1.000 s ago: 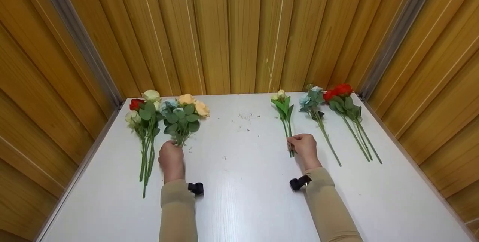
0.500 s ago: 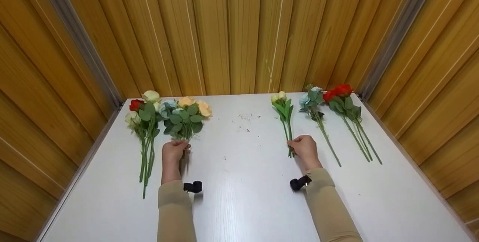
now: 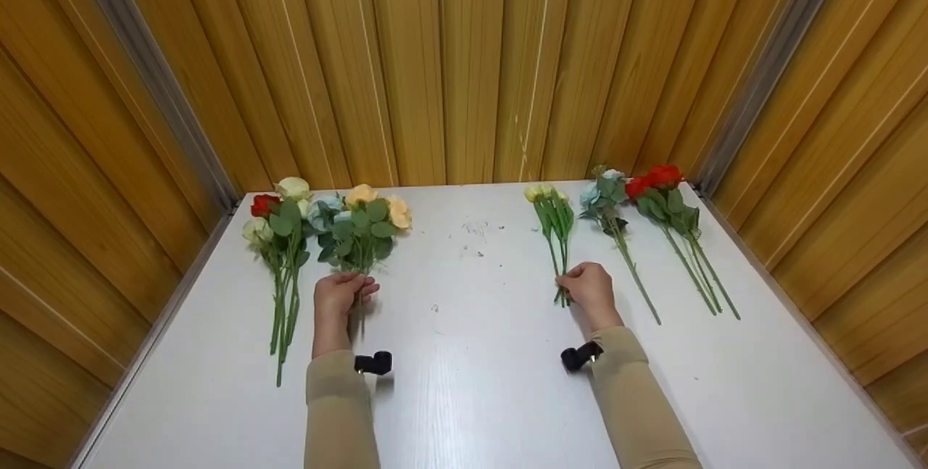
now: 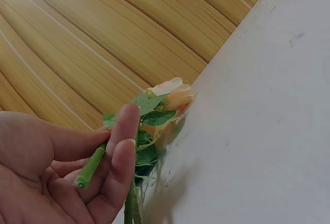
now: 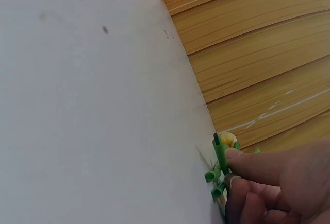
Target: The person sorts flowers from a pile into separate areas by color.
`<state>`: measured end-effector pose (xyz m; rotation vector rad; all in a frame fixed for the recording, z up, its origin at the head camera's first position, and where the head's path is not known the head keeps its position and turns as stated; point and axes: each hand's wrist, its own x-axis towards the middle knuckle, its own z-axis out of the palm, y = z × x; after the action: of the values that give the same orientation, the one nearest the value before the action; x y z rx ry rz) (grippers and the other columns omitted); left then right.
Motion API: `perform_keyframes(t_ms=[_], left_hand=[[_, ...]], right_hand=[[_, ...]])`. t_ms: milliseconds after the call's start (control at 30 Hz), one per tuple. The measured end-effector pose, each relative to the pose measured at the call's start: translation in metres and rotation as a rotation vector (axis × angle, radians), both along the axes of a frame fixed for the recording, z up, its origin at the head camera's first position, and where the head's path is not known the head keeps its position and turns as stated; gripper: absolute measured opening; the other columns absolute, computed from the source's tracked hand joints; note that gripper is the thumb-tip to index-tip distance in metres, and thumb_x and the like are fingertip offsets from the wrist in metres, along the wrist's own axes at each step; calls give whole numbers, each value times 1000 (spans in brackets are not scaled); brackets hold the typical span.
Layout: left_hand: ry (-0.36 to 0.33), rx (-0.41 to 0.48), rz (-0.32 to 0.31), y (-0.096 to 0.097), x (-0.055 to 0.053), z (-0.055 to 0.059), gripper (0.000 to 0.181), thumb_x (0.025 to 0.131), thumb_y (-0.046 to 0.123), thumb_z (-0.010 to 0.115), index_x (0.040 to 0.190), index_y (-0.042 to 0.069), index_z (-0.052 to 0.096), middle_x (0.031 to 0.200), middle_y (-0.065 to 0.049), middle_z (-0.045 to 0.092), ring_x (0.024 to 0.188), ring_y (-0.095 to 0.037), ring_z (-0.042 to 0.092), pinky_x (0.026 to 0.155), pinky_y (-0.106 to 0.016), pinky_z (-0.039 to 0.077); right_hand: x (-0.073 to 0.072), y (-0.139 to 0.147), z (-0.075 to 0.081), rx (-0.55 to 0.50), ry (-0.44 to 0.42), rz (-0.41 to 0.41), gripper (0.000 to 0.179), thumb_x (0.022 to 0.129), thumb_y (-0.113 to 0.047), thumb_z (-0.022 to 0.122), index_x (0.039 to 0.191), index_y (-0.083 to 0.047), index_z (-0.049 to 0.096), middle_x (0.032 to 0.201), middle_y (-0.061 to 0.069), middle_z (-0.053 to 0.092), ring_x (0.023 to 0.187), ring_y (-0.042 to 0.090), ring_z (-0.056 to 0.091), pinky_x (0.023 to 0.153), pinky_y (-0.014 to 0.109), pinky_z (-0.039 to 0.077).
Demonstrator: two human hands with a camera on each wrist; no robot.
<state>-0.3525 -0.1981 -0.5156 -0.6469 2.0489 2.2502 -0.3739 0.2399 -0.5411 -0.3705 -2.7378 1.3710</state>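
Note:
In the head view my left hand (image 3: 342, 296) is at the stems of the peach roses (image 3: 397, 212). The left wrist view shows a green stem (image 4: 91, 166) pinched between the thumb and fingers, while other stems lie beyond the fingers. Blue roses (image 3: 319, 212) with green leaves lie against the peach ones. My right hand (image 3: 589, 291) pinches the lower stems of the pale yellow tulips (image 3: 540, 193). In the right wrist view one cut tulip stem (image 5: 220, 153) sits at the thumb tip, with two more stem ends beside it.
Left of my left hand lie cream and red roses (image 3: 286, 226) with long stems. To the right are a blue rose stem (image 3: 629, 259) and red roses (image 3: 663, 175). Everything rests on a white table (image 3: 464, 367) with wood-look panels (image 3: 464, 63) behind.
My left hand has shifted slightly right and turned, its fingers now showing past the stems; the peach roses moved right. The tulip heads in my right hand have dropped lower and their leaves spread.

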Motion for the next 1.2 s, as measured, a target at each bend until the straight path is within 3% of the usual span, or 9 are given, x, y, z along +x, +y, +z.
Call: perform_keyframes(t_ms=[400,767,967,1200], left_hand=[[134,33,55,6,4,13,41,105,4,55,143,-10,51,97,-11,76,72,-7,74,69,-23,61],[169,107,79,10,4,19,39,104,4,57,140,-10,52,83,1,74,73,-7,75,69,-21,61],[192,121,50,22,6,25,39,103,2,57,140,-11,53,85,-1,76,77,-8,76,77,-27,63],[212,94,-12,47,5,27,29,102,1,59,130,-9,59,100,-14,78,92,-21,78,84,-32,64]], right_hand=[[1,-1,2,-22,-17,1,20,92,-18,76,100,0,70,85,9,70,66,14,61,59,26,49],[3,-6,4,40,92,-4,23,94,-22,74,98,0,70,77,7,68,60,14,55,56,27,44],[5,-19,14,-38,73,30,23,98,-23,69,102,-1,70,84,11,72,68,16,62,59,27,48],[14,-49,26,-100,68,92,18,99,-21,68,102,-2,70,83,11,70,68,17,65,57,26,49]])
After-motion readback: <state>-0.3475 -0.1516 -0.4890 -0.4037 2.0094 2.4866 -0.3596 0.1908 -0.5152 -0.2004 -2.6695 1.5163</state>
